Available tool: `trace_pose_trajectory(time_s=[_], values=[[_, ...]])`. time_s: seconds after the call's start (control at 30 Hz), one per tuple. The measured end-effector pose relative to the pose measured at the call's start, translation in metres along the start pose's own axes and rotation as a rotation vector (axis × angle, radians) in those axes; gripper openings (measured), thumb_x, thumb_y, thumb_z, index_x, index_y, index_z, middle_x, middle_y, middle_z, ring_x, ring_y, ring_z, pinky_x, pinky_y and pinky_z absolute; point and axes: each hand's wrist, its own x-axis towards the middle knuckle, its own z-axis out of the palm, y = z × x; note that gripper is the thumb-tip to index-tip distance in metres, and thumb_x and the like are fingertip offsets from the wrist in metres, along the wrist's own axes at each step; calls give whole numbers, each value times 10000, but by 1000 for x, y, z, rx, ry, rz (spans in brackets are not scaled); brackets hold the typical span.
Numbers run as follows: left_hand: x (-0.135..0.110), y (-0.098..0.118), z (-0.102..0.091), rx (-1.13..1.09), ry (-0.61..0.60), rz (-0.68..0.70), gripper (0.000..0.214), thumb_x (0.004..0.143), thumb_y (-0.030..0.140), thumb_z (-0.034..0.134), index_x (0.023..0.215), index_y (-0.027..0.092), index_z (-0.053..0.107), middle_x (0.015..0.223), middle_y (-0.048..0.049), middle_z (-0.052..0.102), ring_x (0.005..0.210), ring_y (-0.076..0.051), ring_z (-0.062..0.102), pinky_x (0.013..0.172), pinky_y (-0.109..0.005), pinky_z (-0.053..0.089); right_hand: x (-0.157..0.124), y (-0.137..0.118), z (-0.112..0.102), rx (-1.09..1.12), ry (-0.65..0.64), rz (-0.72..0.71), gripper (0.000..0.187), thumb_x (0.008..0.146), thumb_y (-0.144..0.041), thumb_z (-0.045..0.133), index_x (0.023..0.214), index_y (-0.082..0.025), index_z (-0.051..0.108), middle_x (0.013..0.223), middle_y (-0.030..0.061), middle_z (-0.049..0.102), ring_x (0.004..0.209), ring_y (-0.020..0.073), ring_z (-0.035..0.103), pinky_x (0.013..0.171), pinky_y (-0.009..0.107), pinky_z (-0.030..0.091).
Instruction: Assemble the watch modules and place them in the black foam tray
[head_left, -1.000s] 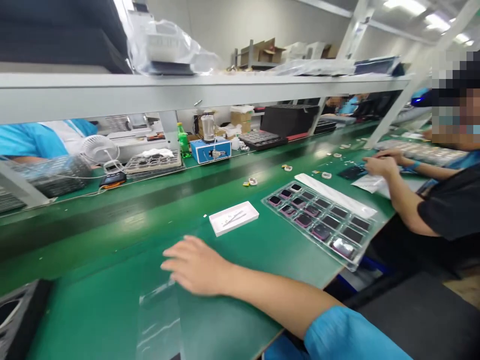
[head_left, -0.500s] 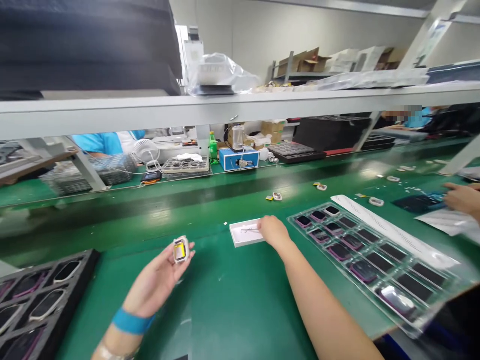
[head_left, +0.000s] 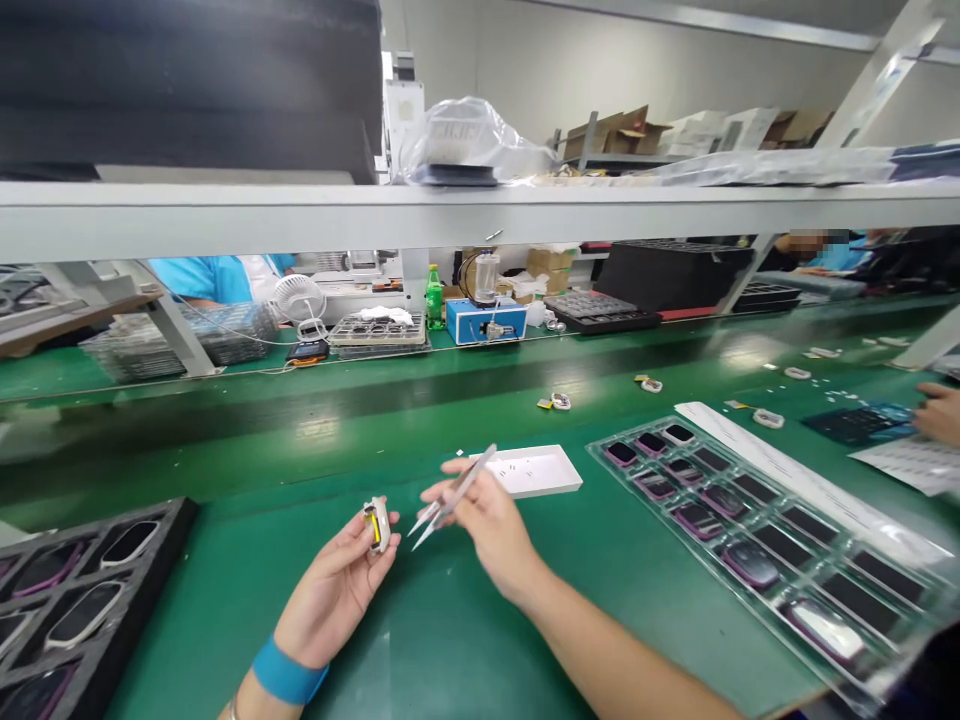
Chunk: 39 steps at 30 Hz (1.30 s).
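Note:
My left hand [head_left: 337, 585] pinches a small white part [head_left: 376, 524] with a yellow strip, held upright above the green bench [head_left: 465, 610]. My right hand [head_left: 487, 520] grips a pair of metal tweezers [head_left: 450, 497]; their tips point left and down, a short way from the part and not touching it. Just behind my right hand lies a shallow white tray [head_left: 541, 470]. A blue band circles my left wrist.
A clear tray of dark parts [head_left: 750, 530] lies to the right, with a white strip [head_left: 810, 488] behind it. A black foam tray [head_left: 75, 600] sits at the left. A conveyor belt [head_left: 375, 395] runs across. Another person's hand [head_left: 939, 412] is at the far right.
My right hand has lifted the tweezers out of the white tray and brought them toward the part. My left hand has turned the part edge-on.

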Motion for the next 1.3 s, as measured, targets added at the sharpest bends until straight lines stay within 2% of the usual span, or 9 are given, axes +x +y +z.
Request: trace_pose_trajectory(time_s=[0.07,0.13,0.23,0.33,0.5,0.8,1.07,1.2,1.3], values=[[-2,-4,2,38,-54,10,331,773,-8,534,1079,108,580,980,-123,678,848,-191,669,750,-260,564,-16,10,16,-4,-26,-60,154,852,-306,521,959,-203,479,880,53,674,780,163,655,713,314,524],[-3,-7,3,113,-103,44,345,770,28,578,1098,132,554,981,-111,674,891,-198,656,775,-268,553,-29,17,22,-86,-28,-170,89,889,-270,476,946,-208,504,948,60,663,878,165,641,800,336,511],[-5,-8,3,195,-129,99,340,758,83,633,1073,164,534,1002,-87,665,917,-189,644,808,-269,536,-37,22,20,-203,-56,-301,111,926,-214,401,987,-231,492,1026,60,644,985,170,610,854,358,495],[-5,-7,3,186,-139,81,339,758,98,641,1071,162,527,1021,-89,659,909,-176,643,819,-264,529,-34,23,16,-217,-41,-349,124,938,-194,369,1008,-240,460,1047,61,639,972,169,620,823,352,513],[-6,-8,0,147,-138,58,361,754,78,638,1089,167,537,1005,-76,664,887,-156,648,812,-250,532,-29,22,16,-210,-4,-357,110,941,-196,363,1009,-229,444,1039,70,636,937,163,637,780,322,534],[-6,-9,2,150,-167,44,353,762,82,631,1090,176,539,967,-59,675,883,-156,650,806,-250,533,-31,24,15,-231,-25,-345,119,941,-208,358,1015,-233,448,1038,72,627,905,158,643,773,318,529],[-7,-11,1,172,-93,48,388,732,95,666,1091,182,546,964,-59,680,866,-157,656,772,-231,542,-31,28,18,-258,-26,-311,131,939,-195,343,1000,-236,452,987,55,638,872,144,639,766,299,512],[-8,-10,3,265,-62,63,482,713,153,697,1161,179,524,991,-76,677,900,-189,649,796,-259,545,-22,13,11,-459,6,-382,168,921,-186,361,1019,-212,494,889,38,642,799,133,624,748,274,495],[-7,-9,5,306,-8,39,572,703,235,710,1233,202,499,1095,-83,652,994,-229,621,829,-269,541,-3,-4,-15,-858,114,-448,224,897,-181,388,1052,-193,549,821,40,635,766,152,574,749,296,458]])
